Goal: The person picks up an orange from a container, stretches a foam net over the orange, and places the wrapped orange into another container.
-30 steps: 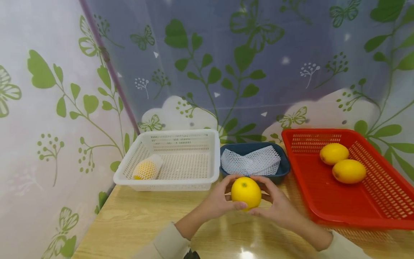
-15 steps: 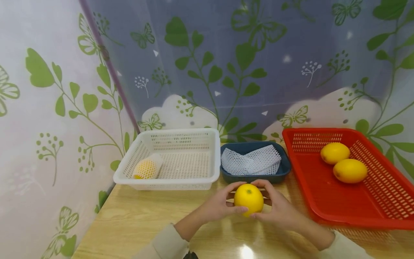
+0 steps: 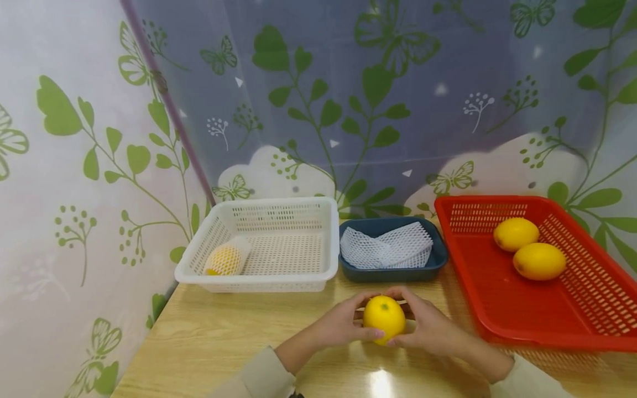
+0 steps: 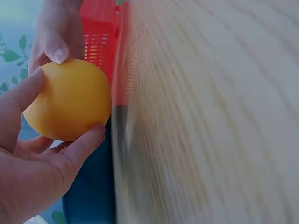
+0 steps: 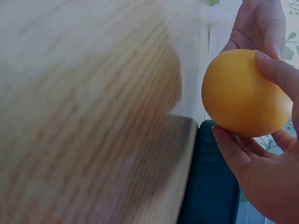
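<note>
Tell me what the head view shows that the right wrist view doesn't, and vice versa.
Only the head view: the red basket with two loose yellow fruits, the netted fruit, and the spot on the held fruit. Only the right wrist view: that fruit's unspotted side close up. Both: that fruit, the left hand and right hand holding it, the blue tray and the table.

Held fruit [image 3: 384, 319] coloured yellow. Red seen on right basket [image 3: 522, 309], white on left basket [image 3: 288, 254] and meshed nets [image 3: 383, 249], dark blue on tub [image 3: 393, 275]. Counter [image 3: 214, 331] grained tan. Backdrop [image 3: 323, 33] printed with green leaves, butterflies on blue-grey and white.
</note>
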Tool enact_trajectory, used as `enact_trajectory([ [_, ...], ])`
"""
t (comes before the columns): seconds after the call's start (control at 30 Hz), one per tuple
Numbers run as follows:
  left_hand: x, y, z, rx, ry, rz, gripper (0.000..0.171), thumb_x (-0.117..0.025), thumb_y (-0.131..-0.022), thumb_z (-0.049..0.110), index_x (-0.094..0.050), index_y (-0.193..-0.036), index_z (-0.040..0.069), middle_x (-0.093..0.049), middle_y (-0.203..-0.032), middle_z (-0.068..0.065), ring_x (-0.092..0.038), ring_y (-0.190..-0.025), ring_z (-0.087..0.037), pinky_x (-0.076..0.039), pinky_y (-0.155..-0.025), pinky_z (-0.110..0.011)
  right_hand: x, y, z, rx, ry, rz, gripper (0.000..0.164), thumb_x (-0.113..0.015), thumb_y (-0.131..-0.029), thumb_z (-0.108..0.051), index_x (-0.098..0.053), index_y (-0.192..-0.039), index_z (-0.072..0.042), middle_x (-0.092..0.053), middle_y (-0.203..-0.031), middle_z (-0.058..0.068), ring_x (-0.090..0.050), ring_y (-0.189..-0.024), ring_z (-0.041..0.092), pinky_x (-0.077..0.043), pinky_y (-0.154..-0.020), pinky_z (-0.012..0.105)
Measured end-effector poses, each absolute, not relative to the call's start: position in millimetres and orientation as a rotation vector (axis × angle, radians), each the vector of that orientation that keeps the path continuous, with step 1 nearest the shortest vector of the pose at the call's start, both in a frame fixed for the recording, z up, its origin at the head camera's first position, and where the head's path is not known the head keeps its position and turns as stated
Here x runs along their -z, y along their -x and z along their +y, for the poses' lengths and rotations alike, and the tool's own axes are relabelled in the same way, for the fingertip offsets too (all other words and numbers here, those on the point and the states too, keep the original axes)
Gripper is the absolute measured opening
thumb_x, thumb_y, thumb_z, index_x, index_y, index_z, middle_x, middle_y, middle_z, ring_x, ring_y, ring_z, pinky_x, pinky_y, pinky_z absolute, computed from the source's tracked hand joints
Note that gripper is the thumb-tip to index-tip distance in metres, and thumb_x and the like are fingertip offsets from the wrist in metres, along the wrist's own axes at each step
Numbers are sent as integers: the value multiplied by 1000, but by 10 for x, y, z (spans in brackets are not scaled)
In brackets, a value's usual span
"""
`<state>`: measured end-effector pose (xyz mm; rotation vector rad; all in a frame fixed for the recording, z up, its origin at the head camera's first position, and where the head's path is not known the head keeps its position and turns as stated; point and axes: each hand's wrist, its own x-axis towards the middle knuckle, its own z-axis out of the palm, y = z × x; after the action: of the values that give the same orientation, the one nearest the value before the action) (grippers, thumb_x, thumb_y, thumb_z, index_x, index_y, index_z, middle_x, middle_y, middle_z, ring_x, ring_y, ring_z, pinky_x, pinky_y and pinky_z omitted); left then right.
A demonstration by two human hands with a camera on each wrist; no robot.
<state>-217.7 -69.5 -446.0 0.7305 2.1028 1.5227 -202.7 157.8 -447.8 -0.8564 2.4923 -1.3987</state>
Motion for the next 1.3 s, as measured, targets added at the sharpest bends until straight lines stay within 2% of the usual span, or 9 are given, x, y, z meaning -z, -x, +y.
enact_trajectory([
  [0.47,4546,2195,-691,-1508,-707,2066,65,-72,-89,18,-39,-145,11,-48,-139,-2,-54,-121,-17,-48,-96,-27,4487,2041,1584,1356,812,2449,78,-85,-74,-29,-40,-134,-10,-49,-132,12,-56,-113,30,-49,-96,43],
  [0.73,4524,2197,-692,-1488,-669,2108,62,-73,-88,18,-42,-142,13,-51,-135,-1,-55,-117,-18,-49,-95,-26,4471,2034,1556,1336,846,2492,77,-85,-75,-31,-41,-135,-10,-50,-132,11,-55,-114,30,-49,-95,44],
  [0.93,4547,2191,-672,-1454,-699,2131,64,-73,-89,17,-40,-143,9,-50,-136,-5,-55,-119,-20,-49,-95,-27,4284,2014,1581,1284,827,2599,83,-85,-74,-33,-40,-138,-6,-50,-131,20,-57,-111,37,-51,-90,48],
  [1.1,4573,2179,-658,-1436,-714,2131,65,-72,-89,17,-39,-144,8,-50,-138,-6,-56,-118,-18,-49,-95,-26,4022,2098,1553,1275,771,2778,72,-83,-78,-28,-46,-134,-3,-55,-126,22,-62,-104,37,-55,-84,44],
  [1.3,4557,2175,-677,-1449,-714,2101,66,-73,-88,14,-38,-144,10,-49,-135,-4,-55,-118,-19,-48,-95,-26,3618,2339,1427,1243,600,2907,50,-75,-86,-24,-53,-125,-2,-59,-120,23,-64,-99,36,-57,-79,42],
])
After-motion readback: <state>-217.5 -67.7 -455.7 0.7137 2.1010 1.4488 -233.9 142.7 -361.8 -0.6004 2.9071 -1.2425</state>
